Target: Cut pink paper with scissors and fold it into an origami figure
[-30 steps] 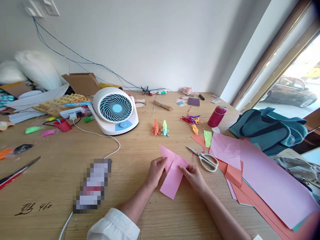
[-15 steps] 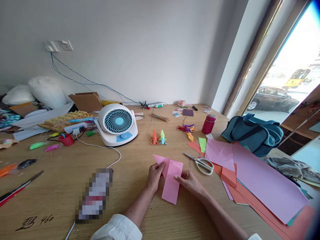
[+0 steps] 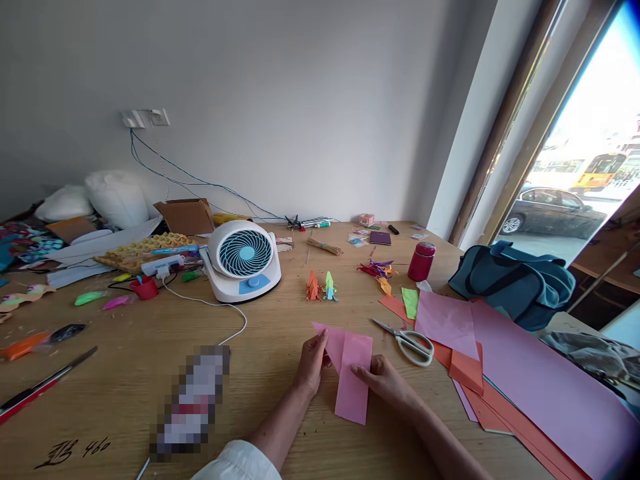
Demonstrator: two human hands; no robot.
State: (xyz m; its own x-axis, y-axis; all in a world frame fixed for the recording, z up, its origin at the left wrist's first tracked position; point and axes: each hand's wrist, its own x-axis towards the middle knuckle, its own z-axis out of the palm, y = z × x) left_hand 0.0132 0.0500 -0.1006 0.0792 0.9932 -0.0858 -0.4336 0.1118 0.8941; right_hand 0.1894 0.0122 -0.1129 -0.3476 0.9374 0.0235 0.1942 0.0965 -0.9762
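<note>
A folded sheet of pink paper (image 3: 353,393) is held between my two hands above the table. Its upper left part is a pointed flap, and the rest hangs down as an upright rectangle. My left hand (image 3: 313,363) pinches the flap, thumb on top and fingers behind it. At the rectangle's right edge, my right hand (image 3: 385,379) grips the paper with its thumb in front; those fingers are partly hidden behind it. Scissors (image 3: 411,343) with pale handles lie to the right of my right hand. Beyond the paper stand an orange origami figure (image 3: 313,287) and a green-and-blue one (image 3: 329,287).
Pink and orange sheets (image 3: 530,373) cover the right side, near a teal bag (image 3: 515,280) and a red flask (image 3: 421,261). A white fan (image 3: 245,260) stands left of centre. At far left lies a knife (image 3: 47,383). A pixelated object (image 3: 193,403) with a cable lies nearer me.
The view has shifted slightly, so everything sits a little lower and further right. Both hands keep their hold on the pink paper, whose fold looks nearly the same.
</note>
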